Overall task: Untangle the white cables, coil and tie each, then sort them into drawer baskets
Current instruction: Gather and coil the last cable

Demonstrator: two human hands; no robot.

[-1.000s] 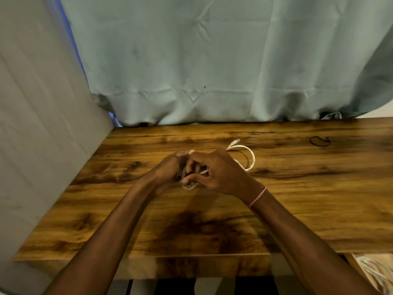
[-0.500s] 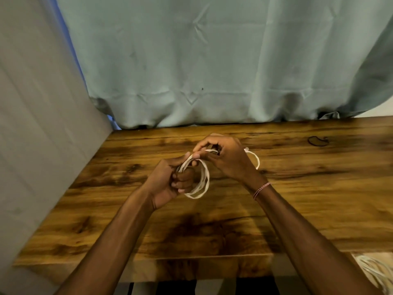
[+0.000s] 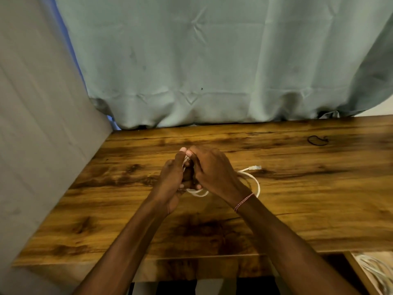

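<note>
Over the wooden table (image 3: 297, 209), the left hand (image 3: 172, 179) and right hand (image 3: 214, 169) are both gripping a half-coiled white cable (image 3: 254, 182) mid-surface, its plug end trailing right, untied, while other cables (image 3: 378, 273) are already lying in the near-right drawer (image 3: 357, 268).

Smooth white plastic cable (image 3: 258, 186), clear plastic plug (image 3: 255, 167) right of the right hand (image 3: 212, 169), faintly glossy grained wood table (image 3: 308, 205) beneath, matt creased cloth curtain (image 3: 191, 60) beyond, woven thread bracelet (image 3: 243, 202) at wrist
</note>
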